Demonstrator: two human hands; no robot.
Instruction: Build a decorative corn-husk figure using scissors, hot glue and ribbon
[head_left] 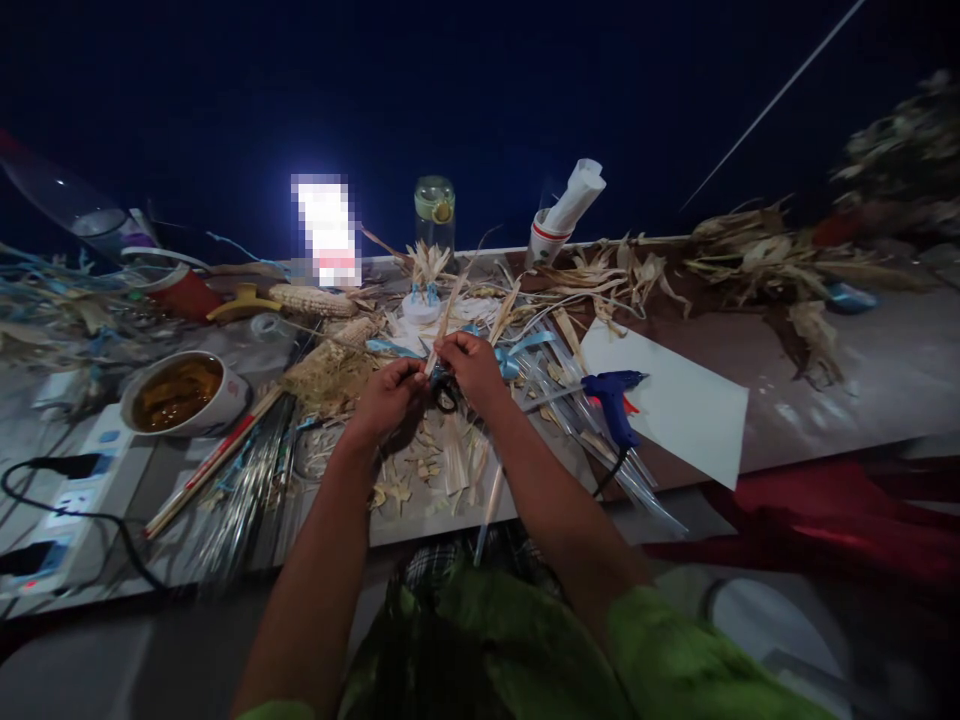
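Both hands meet over the middle of the table. My right hand (471, 370) pinches a pale strip of corn husk (450, 312) that points up and away. Close beside it, my left hand (390, 398) has its fingers closed at the lower end of the same strip. Dark scissor handles (445, 393) show just below the fingertips. Light blue ribbon (529, 345) lies to the right of the hands. Behind them a small husk figure with blue ties (427, 268) stands on a white round lid (420, 309).
A blue glue gun (615, 400) rests by white paper (682, 410) at right. A bowl of brown liquid (234, 395), a power strip (101, 490) and corn cobs (315, 300) are at left. Behind stand a bottle (435, 212) and a paper cup (546, 243).
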